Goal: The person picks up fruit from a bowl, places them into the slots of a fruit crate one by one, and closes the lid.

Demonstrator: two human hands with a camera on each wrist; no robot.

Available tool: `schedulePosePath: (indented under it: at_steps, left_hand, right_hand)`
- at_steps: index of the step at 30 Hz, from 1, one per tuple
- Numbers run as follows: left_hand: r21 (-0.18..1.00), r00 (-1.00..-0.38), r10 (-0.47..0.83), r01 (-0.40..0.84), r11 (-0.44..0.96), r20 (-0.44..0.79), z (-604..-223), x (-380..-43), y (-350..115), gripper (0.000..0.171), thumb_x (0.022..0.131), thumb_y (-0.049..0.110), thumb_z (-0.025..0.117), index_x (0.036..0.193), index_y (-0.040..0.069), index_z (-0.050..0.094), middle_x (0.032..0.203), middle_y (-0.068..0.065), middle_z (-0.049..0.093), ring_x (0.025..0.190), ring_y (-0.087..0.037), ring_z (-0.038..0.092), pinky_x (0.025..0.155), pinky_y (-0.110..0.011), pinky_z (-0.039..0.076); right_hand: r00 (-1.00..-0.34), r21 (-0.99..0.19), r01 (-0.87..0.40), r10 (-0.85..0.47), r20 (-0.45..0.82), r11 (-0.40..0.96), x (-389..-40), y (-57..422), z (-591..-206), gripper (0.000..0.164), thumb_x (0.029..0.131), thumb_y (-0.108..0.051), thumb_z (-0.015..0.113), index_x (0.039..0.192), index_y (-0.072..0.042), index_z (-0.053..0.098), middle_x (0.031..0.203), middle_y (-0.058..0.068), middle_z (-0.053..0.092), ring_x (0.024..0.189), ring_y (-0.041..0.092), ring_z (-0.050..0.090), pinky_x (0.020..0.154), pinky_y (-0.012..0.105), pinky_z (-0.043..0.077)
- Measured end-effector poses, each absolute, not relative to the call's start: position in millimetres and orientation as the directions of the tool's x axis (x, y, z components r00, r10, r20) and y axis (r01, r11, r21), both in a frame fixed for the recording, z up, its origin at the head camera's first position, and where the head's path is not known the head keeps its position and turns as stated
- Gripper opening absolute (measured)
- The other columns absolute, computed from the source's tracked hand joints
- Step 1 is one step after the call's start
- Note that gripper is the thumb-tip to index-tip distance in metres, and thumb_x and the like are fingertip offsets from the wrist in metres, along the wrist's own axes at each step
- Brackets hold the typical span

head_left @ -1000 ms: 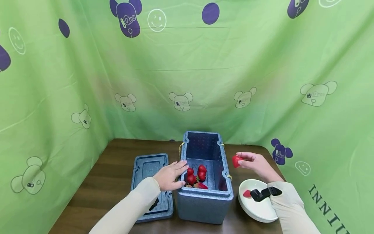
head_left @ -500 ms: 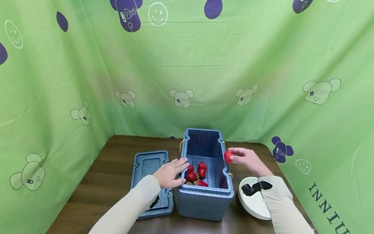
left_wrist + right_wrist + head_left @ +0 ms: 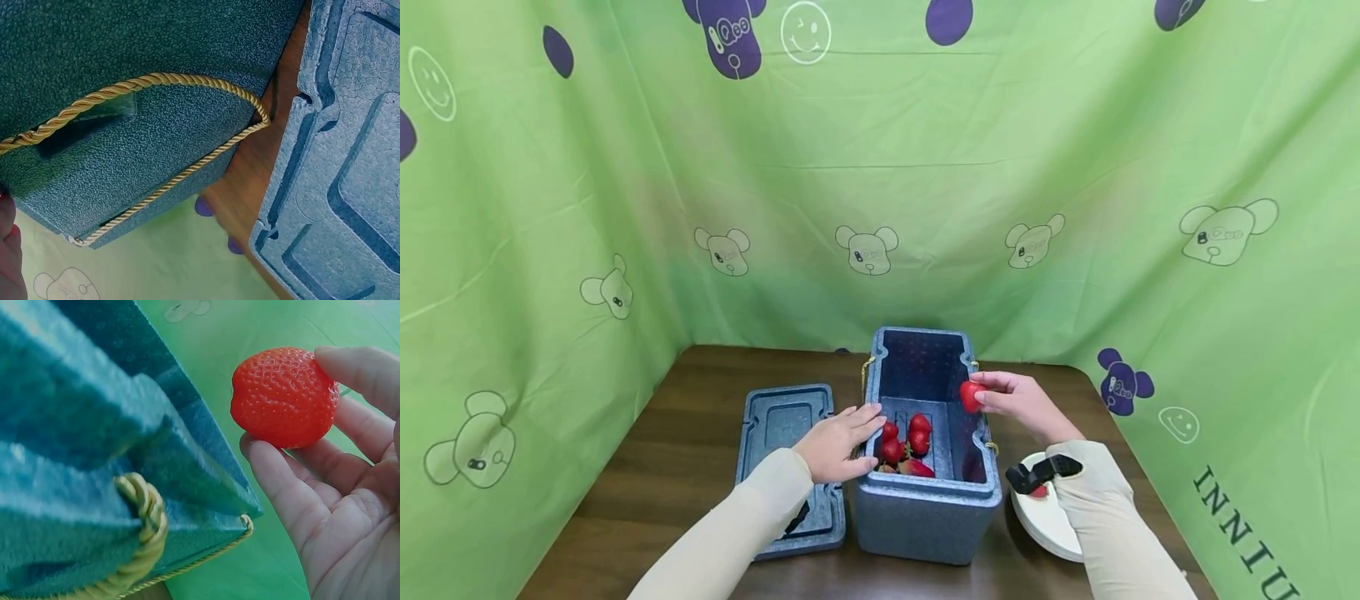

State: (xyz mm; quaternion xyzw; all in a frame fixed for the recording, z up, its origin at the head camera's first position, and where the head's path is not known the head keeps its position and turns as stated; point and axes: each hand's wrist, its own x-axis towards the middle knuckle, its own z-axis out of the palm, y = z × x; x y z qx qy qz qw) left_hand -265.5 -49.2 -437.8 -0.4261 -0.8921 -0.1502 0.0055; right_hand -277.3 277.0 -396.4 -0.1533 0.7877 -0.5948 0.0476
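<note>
My right hand pinches a red strawberry between thumb and fingers, over the right rim of a blue foam box. Inside that box, several strawberries lie at the near end of the floor. My left hand rests on the box's left rim with its fingers spread. In the left wrist view, only a bit of the left hand shows at the left edge, beside the box's side wall and its gold rope handle.
Left of the box lies its blue lid on the brown wooden table. On the right, partly under my right forearm, stands a white bowl with something red in it. A green patterned curtain surrounds the table's back and sides.
My right hand has moved left with the strawberry, from above the bowl side to over the box's right rim. The left hand has stayed on the left rim. The view has tilted slightly.
</note>
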Motion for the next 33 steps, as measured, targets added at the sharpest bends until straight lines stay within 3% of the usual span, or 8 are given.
schedulePosePath:
  at_steps: [11,21,33]
  left_hand:
    - [0.266,-0.64,0.757,0.759,0.595,0.134,-439.1,-264.7,-49.9,0.061,0.092,0.036,0.05,0.144,0.005,0.043,0.151,-0.011,0.036,0.139,-0.024,0.033,0.114,-0.037,0.023]
    - [0.262,-0.639,0.756,0.76,0.594,0.141,-439.1,-266.1,-49.4,0.062,0.091,0.038,0.049,0.144,0.006,0.043,0.151,-0.011,0.036,0.139,-0.024,0.033,0.113,-0.037,0.023]
    - [0.268,-0.655,0.748,0.743,0.613,0.105,-439.5,-265.4,-46.9,0.063,0.091,0.038,0.048,0.146,0.008,0.04,0.153,-0.008,0.033,0.14,-0.022,0.03,0.114,-0.037,0.021]
  right_hand:
    - [-0.942,-0.915,-0.2,-0.325,0.082,0.35,-289.6,263.7,-392.0,0.046,0.093,-0.01,0.061,0.128,0.017,0.048,0.117,0.032,0.059,0.085,0.015,0.068,0.079,0.027,0.054]
    - [-0.933,-0.928,-0.193,-0.353,0.073,0.319,-303.7,246.8,-393.9,0.045,0.093,-0.007,0.06,0.128,0.018,0.047,0.12,0.033,0.058,0.09,0.013,0.067,0.082,0.027,0.054]
    - [-0.927,-0.945,-0.166,-0.371,0.052,0.282,-321.0,218.4,-391.8,0.046,0.092,-0.009,0.061,0.128,0.017,0.048,0.122,0.031,0.057,0.095,0.021,0.066,0.084,0.036,0.054]
